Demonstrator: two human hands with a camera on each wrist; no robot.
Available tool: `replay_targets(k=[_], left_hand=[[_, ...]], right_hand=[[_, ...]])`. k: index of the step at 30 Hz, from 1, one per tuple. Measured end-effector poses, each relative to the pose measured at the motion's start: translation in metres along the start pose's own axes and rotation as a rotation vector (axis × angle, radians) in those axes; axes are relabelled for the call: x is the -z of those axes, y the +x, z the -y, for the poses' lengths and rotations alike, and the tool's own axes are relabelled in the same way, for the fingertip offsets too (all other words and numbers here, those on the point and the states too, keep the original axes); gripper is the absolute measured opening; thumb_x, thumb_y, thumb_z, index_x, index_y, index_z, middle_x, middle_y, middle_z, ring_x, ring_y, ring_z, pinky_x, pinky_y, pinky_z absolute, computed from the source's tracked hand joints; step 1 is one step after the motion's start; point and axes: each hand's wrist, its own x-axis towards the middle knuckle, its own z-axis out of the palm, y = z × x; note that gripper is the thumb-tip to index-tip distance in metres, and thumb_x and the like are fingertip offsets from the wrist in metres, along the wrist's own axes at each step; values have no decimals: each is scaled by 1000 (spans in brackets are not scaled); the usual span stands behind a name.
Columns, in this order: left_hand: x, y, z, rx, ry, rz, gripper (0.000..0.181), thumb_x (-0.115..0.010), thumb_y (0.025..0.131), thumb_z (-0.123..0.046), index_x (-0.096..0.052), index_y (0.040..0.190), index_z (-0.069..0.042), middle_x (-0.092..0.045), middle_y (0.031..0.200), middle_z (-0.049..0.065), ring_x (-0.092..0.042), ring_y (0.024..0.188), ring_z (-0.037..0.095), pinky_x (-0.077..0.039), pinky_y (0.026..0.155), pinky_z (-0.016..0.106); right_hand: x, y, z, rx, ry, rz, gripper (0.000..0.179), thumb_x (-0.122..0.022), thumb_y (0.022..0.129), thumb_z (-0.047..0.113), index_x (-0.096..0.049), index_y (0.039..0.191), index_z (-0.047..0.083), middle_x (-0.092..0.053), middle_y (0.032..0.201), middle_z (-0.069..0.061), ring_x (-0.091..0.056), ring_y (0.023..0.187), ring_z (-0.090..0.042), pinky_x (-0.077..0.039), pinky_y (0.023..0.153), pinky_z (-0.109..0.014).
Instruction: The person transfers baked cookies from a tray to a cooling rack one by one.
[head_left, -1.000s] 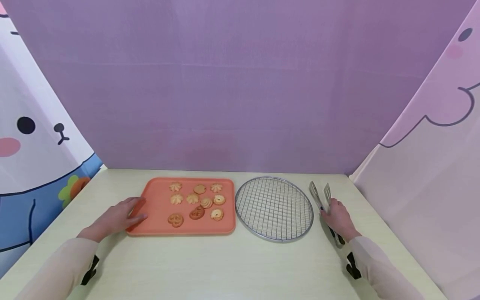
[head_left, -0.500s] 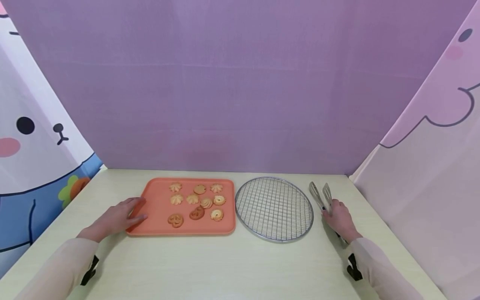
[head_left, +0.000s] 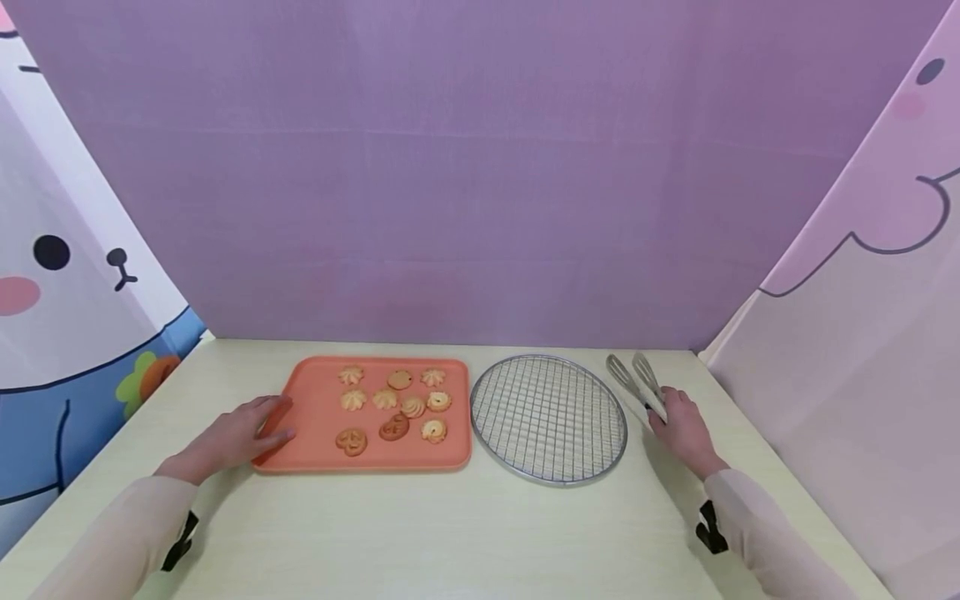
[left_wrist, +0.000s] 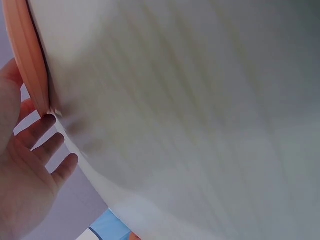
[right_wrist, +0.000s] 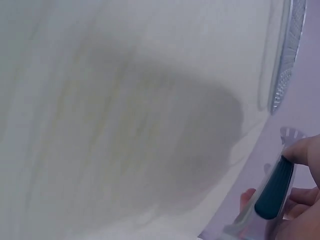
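My left hand (head_left: 232,433) rests at the left edge of an orange tray (head_left: 315,454), thumb and forefinger over its rim. In the left wrist view the other fingers (left_wrist: 65,170) are spread loosely beside the tray's edge (left_wrist: 30,55). Several cookies (head_left: 385,398), including pretzel-shaped ones (head_left: 351,442), lie on the tray. To the right, my right hand (head_left: 684,433) grips metal tongs (head_left: 628,379) above the table. Their two slotted heads stand apart and point away from me. A dark teal grip pad (right_wrist: 275,192) shows under my thumb in the right wrist view.
A round wire cooling rack (head_left: 549,417) lies between the tray and the tongs, close against the tray's right side. The pale wooden table (head_left: 450,533) ends at a purple backdrop (head_left: 480,208). Printed cloths flank both sides.
My right hand has closed round the tongs and lifted them off the table, their heads swinging slightly left and away. My left hand and the tray stay put.
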Motion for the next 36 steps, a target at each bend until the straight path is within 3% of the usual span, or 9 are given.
replay_targets(k=[25, 36], left_hand=[[1, 0, -1, 1, 0, 2, 70, -59, 83, -48, -43, 132, 0, -42, 132, 29, -38, 119, 49, -38, 91, 63], [1, -1, -1, -5, 6, -1, 69, -58, 84, -48, -43, 132, 0, -42, 132, 29, -38, 120, 49, -37, 92, 64]], right_hand=[[8, 18, 36, 181, 85, -63, 42, -62, 79, 4, -50, 115, -13, -58, 96, -26, -57, 81, -33, -48, 70, -48], [1, 23, 59, 194, 110, 11, 42, -63, 80, 6, -50, 115, -14, -59, 95, -24, -57, 77, -27, -49, 61, -36]])
